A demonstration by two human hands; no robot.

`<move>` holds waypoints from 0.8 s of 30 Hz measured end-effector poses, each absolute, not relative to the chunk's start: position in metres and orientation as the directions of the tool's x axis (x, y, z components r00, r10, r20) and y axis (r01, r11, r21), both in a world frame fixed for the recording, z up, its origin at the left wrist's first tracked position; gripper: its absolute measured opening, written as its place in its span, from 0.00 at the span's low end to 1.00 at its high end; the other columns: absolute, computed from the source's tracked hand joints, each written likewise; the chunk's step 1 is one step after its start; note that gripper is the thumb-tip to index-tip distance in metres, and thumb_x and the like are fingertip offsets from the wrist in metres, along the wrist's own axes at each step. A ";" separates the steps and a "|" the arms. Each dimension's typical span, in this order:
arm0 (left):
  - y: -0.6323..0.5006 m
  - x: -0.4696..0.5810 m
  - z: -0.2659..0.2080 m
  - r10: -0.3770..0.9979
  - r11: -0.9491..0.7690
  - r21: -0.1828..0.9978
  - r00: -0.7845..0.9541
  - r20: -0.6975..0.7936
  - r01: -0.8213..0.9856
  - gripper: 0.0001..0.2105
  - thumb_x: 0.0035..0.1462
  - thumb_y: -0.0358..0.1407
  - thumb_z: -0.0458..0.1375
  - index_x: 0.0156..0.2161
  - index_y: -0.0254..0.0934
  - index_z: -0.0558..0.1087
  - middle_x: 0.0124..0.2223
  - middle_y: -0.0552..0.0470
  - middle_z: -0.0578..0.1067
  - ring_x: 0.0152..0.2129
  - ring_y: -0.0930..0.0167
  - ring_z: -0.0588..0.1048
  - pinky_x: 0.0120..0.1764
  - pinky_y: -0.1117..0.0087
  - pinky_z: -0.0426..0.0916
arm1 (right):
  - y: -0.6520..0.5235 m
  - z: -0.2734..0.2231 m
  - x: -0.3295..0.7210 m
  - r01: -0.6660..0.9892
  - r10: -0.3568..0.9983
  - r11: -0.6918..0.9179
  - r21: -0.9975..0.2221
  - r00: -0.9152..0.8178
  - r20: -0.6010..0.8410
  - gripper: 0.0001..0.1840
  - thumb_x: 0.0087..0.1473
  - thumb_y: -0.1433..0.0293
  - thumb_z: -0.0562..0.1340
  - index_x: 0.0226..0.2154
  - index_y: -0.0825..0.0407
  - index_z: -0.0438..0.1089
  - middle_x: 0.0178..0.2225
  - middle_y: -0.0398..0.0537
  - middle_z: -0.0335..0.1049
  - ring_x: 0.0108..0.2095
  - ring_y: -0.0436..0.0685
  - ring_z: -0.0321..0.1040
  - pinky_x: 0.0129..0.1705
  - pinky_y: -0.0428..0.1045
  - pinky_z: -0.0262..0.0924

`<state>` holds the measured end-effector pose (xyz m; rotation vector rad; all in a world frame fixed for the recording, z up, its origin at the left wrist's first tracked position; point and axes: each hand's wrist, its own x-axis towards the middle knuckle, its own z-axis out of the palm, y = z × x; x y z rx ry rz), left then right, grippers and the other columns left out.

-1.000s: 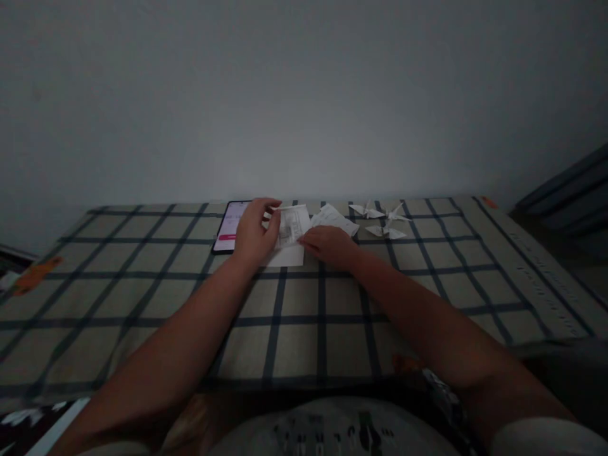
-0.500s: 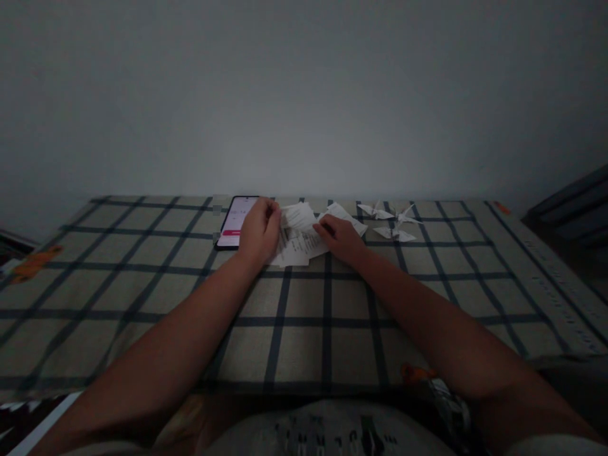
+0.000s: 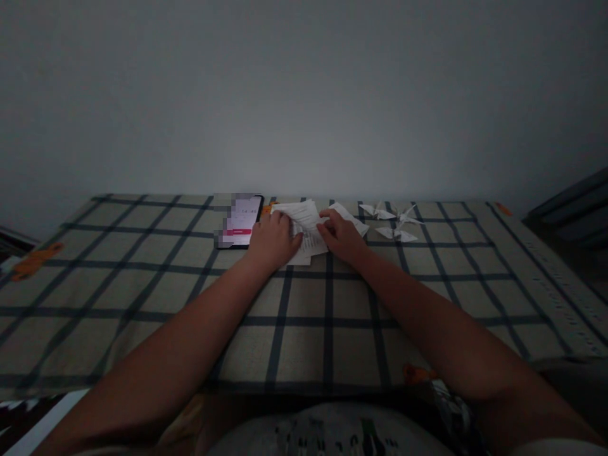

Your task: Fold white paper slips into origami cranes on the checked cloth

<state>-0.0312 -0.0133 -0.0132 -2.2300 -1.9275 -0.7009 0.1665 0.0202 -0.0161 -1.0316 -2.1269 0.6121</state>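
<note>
Printed sheets of paper [image 3: 308,235] lie overlapping between my hands at the far side of the table. My left hand [image 3: 273,240] rests palm down on their left part, thumb held away from the fingers. At the right edge of the top sheet, my right hand [image 3: 341,237] has thumb and fingertips pinched together on the paper. Another printed paper [image 3: 355,223] shows partly from behind that hand. A phone [image 3: 243,221] with a lit screen lies just left of my left hand. Right of my right hand sit three folded paper cranes [image 3: 398,234].
A checked cloth [image 3: 304,348] covers the table, with orange patches [image 3: 38,261] at the left. The table's back edge meets a plain wall [image 3: 304,101]. A dark slatted object [image 3: 577,202] stands beyond the right edge.
My left hand has moved right and turned from its side to palm down on the sheets, uncovering more of the phone. My right hand stays at the paper's edge, barely moved.
</note>
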 end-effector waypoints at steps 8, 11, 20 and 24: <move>-0.008 -0.036 -0.030 0.898 -0.245 0.237 0.128 0.420 0.940 0.24 0.58 0.45 0.56 0.54 0.29 0.68 0.62 0.28 0.67 0.62 0.46 0.62 0.61 0.46 0.55 | 0.014 -0.013 0.159 0.585 0.771 0.637 -0.502 -0.464 0.437 0.15 0.65 0.60 0.54 0.31 0.51 0.67 0.28 0.45 0.69 0.28 0.53 0.62 0.34 0.49 0.51; -0.012 -0.033 -0.024 0.945 -0.160 0.114 0.119 0.306 0.981 0.25 0.62 0.46 0.50 0.55 0.25 0.67 0.66 0.24 0.60 0.64 0.47 0.59 0.62 0.49 0.53 | 0.021 -0.016 0.162 0.537 0.813 0.580 -0.612 -0.347 0.467 0.15 0.63 0.60 0.56 0.28 0.51 0.64 0.24 0.41 0.63 0.25 0.51 0.58 0.32 0.49 0.50; -0.014 -0.030 -0.015 0.969 -0.102 -0.029 0.106 0.221 0.994 0.38 0.65 0.55 0.41 0.65 0.22 0.58 0.68 0.28 0.58 0.67 0.51 0.54 0.65 0.49 0.42 | 0.029 -0.021 0.163 0.429 0.864 0.503 -0.750 -0.242 0.442 0.13 0.62 0.61 0.57 0.29 0.51 0.65 0.25 0.42 0.64 0.28 0.52 0.60 0.33 0.50 0.52; -0.013 -0.029 -0.013 0.960 -0.116 -0.039 0.122 0.252 0.992 0.41 0.62 0.60 0.40 0.64 0.23 0.62 0.66 0.28 0.62 0.65 0.50 0.57 0.65 0.49 0.40 | 0.027 -0.021 0.163 0.434 0.857 0.515 -0.739 -0.234 0.459 0.14 0.62 0.60 0.56 0.29 0.51 0.65 0.25 0.42 0.64 0.27 0.52 0.60 0.32 0.50 0.51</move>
